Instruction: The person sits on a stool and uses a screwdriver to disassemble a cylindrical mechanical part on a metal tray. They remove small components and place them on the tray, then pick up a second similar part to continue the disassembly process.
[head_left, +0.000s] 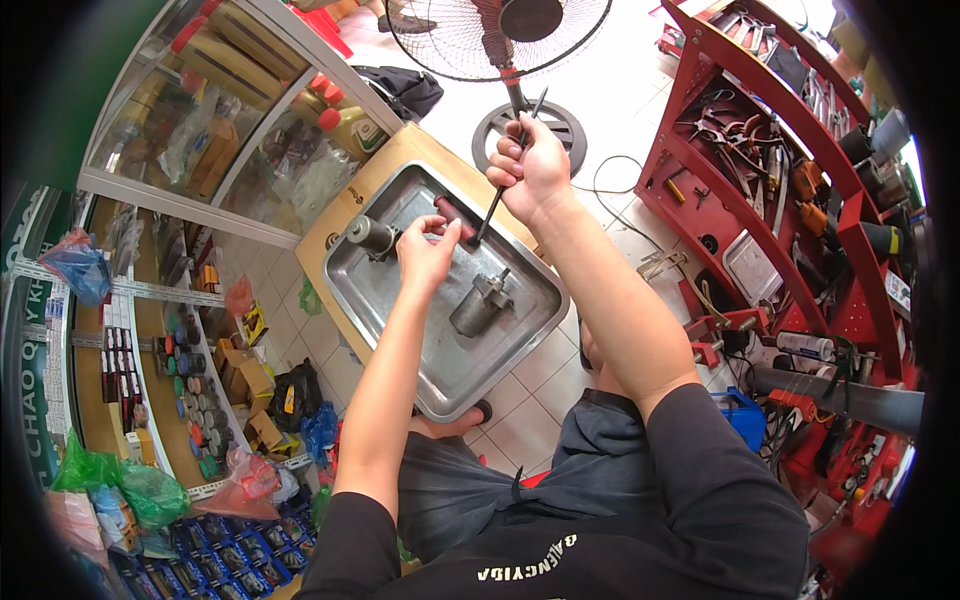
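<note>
Over a shallow metal tray, my left hand is closed in a pinch at the side of a dark red cylinder. The fingertips overlap the cylinder's edge, and the exact contact is partly hidden. My right hand, higher and farther right, is wrapped round a long thin black rod. Its lower end meets the dark end of the cylinder. In the tray, a grey metal motor lies left of my left hand. Another grey motor, with a short shaft, lies to its right.
The tray rests on a cardboard box. A standing fan is beyond it. On the right, a red tool rack holds pliers and other tools. A glass cabinet and shelves of small goods line the left. A cable crosses the tiled floor.
</note>
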